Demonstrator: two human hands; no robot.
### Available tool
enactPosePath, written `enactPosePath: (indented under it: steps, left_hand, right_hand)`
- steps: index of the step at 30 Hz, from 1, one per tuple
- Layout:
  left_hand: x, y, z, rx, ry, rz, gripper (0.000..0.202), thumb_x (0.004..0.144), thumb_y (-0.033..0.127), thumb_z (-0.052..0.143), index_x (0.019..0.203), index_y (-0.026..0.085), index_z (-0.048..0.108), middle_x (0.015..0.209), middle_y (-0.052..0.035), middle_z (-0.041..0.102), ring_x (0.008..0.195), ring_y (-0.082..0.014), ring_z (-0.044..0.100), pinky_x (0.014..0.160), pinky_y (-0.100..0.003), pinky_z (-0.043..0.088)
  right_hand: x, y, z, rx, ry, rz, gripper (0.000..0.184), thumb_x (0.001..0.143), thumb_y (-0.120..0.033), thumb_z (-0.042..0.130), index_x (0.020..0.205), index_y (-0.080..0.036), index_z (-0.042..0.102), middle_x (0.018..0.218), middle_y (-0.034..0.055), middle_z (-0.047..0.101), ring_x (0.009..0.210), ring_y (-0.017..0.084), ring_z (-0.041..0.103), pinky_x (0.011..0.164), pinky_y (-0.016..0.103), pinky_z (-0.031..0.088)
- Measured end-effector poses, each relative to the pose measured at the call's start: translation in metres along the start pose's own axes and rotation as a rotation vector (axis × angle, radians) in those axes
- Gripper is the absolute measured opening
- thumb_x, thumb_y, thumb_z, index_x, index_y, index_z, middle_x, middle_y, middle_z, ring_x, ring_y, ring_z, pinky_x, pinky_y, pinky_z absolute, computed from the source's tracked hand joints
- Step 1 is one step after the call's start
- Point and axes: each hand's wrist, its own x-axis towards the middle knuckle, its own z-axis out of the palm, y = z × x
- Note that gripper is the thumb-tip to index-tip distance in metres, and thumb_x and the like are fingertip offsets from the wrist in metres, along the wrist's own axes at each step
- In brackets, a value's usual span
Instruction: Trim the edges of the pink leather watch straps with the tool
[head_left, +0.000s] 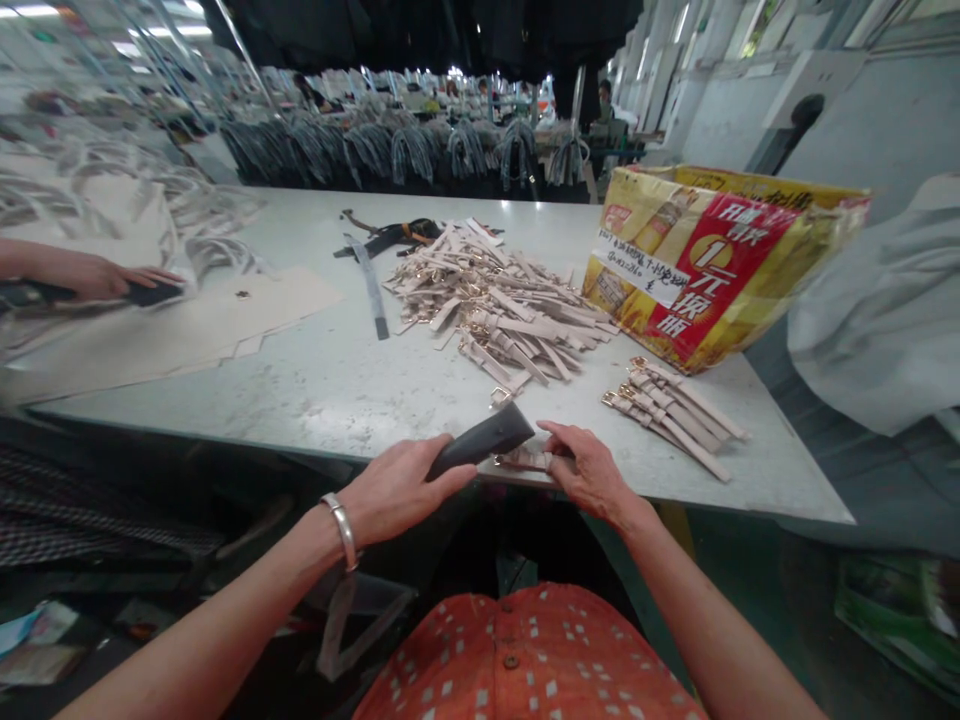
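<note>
A long white worktable (322, 395) bears piled beige straps (495, 300), hung bundles (390, 150) beyond.

"1元" on red panel of cardboard box (712, 270); white label (641, 262) handwriting illegible.

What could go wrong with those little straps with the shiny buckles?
The left hand grips a dark grey tool close to the strap under the right hand, so fingers might get pinched. That strap is right at the edge of the table and could drop off. The loose pile of buckled straps could also slide or tangle.
</note>
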Motion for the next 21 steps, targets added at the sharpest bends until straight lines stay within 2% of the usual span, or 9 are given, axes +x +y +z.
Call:
enactPosePath:
  steps: [6, 11, 16, 21]
  left_hand:
    - [-0.016, -0.010, -0.008, -0.163, -0.105, -0.084, 0.044, 0.080, 0.058, 0.037, 0.082, 0.019, 0.057, 0.070, 0.0002, 0.062, 0.056, -0.0147, 0.056, 0.050, -0.023, 0.039]
    - [-0.006, -0.011, 0.000, -0.324, -0.196, -0.153, 0.049, 0.076, 0.062, 0.038, 0.086, 0.018, 0.056, 0.059, 0.0027, 0.055, 0.044, -0.0133, 0.052, 0.040, -0.022, 0.036]
    - [0.011, -0.007, 0.005, -0.337, -0.131, -0.122, 0.047, 0.076, 0.063, 0.039, 0.079, 0.018, 0.053, 0.056, 0.0033, 0.053, 0.041, -0.0126, 0.051, 0.038, -0.022, 0.036]
    - [-0.001, -0.014, 0.002, -0.372, -0.159, -0.128, 0.048, 0.076, 0.064, 0.039, 0.083, 0.018, 0.053, 0.057, 0.0036, 0.053, 0.042, -0.0128, 0.051, 0.039, -0.022, 0.037]
  right_hand:
    - [-0.001, -0.007, -0.001, -0.042, 0.005, -0.031, 0.052, 0.067, -0.014, 0.058, 0.117, -0.022, 0.053, 0.089, 0.0018, 0.062, 0.082, 0.018, 0.053, 0.078, 0.032, 0.039]
    - [0.000, -0.007, 0.000, -0.040, 0.014, -0.049, 0.045, 0.068, -0.018, 0.060, 0.113, -0.022, 0.055, 0.085, 0.0017, 0.062, 0.079, 0.017, 0.054, 0.075, 0.031, 0.039]
    - [0.000, -0.005, 0.000, -0.039, 0.023, -0.028, 0.047, 0.066, -0.018, 0.062, 0.112, -0.023, 0.055, 0.085, 0.0007, 0.062, 0.078, 0.016, 0.055, 0.075, 0.031, 0.039]
    - [-0.002, -0.003, 0.001, -0.026, 0.030, -0.016, 0.048, 0.064, -0.016, 0.063, 0.111, -0.023, 0.055, 0.085, 0.0002, 0.063, 0.078, 0.016, 0.054, 0.074, 0.030, 0.039]
